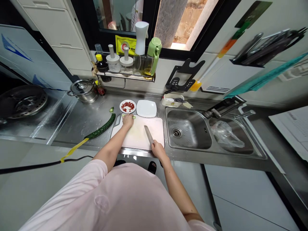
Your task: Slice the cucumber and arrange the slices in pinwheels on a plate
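My right hand (157, 149) is closed around the handle of a kitchen knife (148, 134). Its blade lies over the white cutting board (137, 134), pointing away from me. At the board's far left corner, my left hand (128, 120) has its fingers curled down over pale green cucumber pieces (134, 117), which peek out at either side. The fingertips are partly hidden. Just beyond that hand sits a white plate of chopped red peppers (128, 106), with a bare white plate (146, 108) to its right. Left of the board lies a long cucumber (102, 127), cut-off ends (111, 109) above it.
On the right is a steel sink (189, 128) with a plastic bag (226, 134) in its second basin. A lidded pot (83, 90) stands at the back left, near the stove (21, 101). Bottles line a wall rack (126, 76). A yellow strap (74, 149) crosses the counter's front edge.
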Demonstrator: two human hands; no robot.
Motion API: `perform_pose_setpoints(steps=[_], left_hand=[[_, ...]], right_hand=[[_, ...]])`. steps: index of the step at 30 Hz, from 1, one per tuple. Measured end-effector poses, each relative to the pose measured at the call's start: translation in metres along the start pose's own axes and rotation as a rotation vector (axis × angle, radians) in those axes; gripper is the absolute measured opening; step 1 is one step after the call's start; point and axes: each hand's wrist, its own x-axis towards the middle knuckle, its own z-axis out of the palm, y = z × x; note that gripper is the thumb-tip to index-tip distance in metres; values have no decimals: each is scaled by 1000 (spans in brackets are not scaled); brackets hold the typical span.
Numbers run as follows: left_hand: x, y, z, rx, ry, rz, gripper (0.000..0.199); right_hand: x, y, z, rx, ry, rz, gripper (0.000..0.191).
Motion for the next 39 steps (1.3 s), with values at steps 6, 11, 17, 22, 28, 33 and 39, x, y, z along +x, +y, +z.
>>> perform_pose_setpoints(steps=[6, 11, 17, 22, 28, 33, 39], left_hand=[[6, 1, 0, -11, -46, -6, 33], [8, 3, -3, -46, -39, -17, 29], [-1, 6, -6, -203, -54, -104, 24], [-24, 3, -5, -377, -97, -161, 21], [-53, -6, 0, -441, -152, -203, 17], [-64, -7, 2, -389, -145, -187, 15], [-67, -6, 5, -289, -87, -142, 19]], right_hand=[[0, 0, 0, 10, 8, -8, 27], [0, 0, -1, 12, 0, -2, 27], [-1, 0, -3, 16, -12, 8, 26], [0, 1, -3, 31, -18, -8, 27], [-1, -2, -4, 13, -19, -7, 25], [-5, -6, -9, -20, -23, -2, 26], [-10, -13, -15, -84, -24, -12, 27]])
